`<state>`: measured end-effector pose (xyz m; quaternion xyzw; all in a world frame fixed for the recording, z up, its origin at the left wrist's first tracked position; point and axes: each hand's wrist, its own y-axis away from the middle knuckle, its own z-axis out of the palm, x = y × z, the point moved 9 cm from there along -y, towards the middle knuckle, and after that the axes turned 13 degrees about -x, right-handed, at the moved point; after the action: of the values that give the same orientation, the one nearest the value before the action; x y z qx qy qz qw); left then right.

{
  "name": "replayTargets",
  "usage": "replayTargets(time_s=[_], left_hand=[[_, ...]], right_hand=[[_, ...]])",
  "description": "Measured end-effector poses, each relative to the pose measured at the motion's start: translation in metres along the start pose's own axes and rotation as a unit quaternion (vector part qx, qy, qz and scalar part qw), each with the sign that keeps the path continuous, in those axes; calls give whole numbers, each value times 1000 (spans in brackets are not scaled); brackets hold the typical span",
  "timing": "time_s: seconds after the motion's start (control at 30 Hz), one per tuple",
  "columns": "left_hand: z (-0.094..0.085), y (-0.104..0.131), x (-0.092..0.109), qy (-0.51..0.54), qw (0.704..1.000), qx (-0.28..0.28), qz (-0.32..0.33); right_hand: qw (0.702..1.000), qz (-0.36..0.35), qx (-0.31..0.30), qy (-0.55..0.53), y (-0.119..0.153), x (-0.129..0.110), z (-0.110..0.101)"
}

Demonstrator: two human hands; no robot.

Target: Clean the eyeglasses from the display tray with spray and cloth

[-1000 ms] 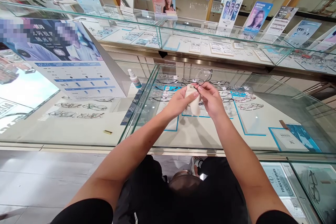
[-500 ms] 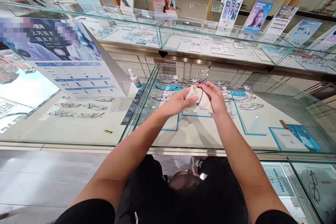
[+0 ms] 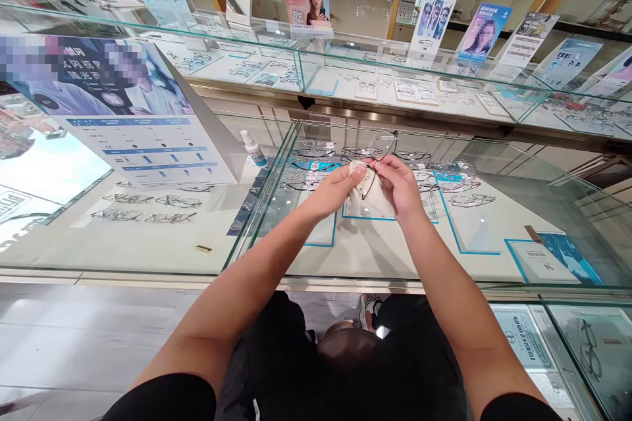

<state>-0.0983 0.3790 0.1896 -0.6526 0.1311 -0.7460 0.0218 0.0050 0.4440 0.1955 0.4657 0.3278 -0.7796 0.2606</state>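
Observation:
Above the glass display case, both my hands are closed and nearly meet around a pair of eyeglasses (image 3: 383, 143) and a cream cloth (image 3: 370, 198). My left hand (image 3: 336, 189) pinches the cloth with thumb and fingers against the frame. My right hand (image 3: 401, 183) grips the thin dark frame near its middle, with part of the cloth against its palm. One clear lens sticks up beyond my fingers, and a dark temple arm hangs down across the cloth. The other lens is hidden by cloth and fingers.
Rows of eyeglasses lie inside the glass case (image 3: 474, 270) under my hands. To the left stand a white spray bottle (image 3: 253, 148) and a large folded sign (image 3: 148, 138). Behind runs a second glass counter (image 3: 345, 93) with upright cards (image 3: 434, 23).
Both hands have shifted slightly. My left thumb has moved up and left along the frame, and the cloth and hanging temple arm have moved a little left.

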Motion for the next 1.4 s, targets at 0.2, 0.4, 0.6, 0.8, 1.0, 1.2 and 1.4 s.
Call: replayTargets(time_s=[0.2, 0.4, 0.6, 0.8, 1.0, 1.2, 1.4], left_hand=[[14, 6, 10, 9, 993, -108, -41], [9, 2, 6, -34, 998, -46, -19], [-1, 1, 11, -78, 996, 41, 23], [-15, 2, 11, -28, 996, 85, 27], [-59, 13, 14, 12, 972, 229, 48], [-82, 31, 43, -29, 960, 272, 63], [-128, 109, 73, -69, 923, 378, 23]], right_hand=[[1000, -6, 10, -29, 0, -1, -3], [1000, 3, -5, -7, 0, 1, 1], [999, -3, -40, 32, 0, 0, 8], [999, -33, -25, -12, -2, -8, -2], [998, -56, -17, -35, -4, -20, -21], [998, -50, -24, -42, -8, -17, -25], [997, -18, -36, -61, -11, -11, -25]])
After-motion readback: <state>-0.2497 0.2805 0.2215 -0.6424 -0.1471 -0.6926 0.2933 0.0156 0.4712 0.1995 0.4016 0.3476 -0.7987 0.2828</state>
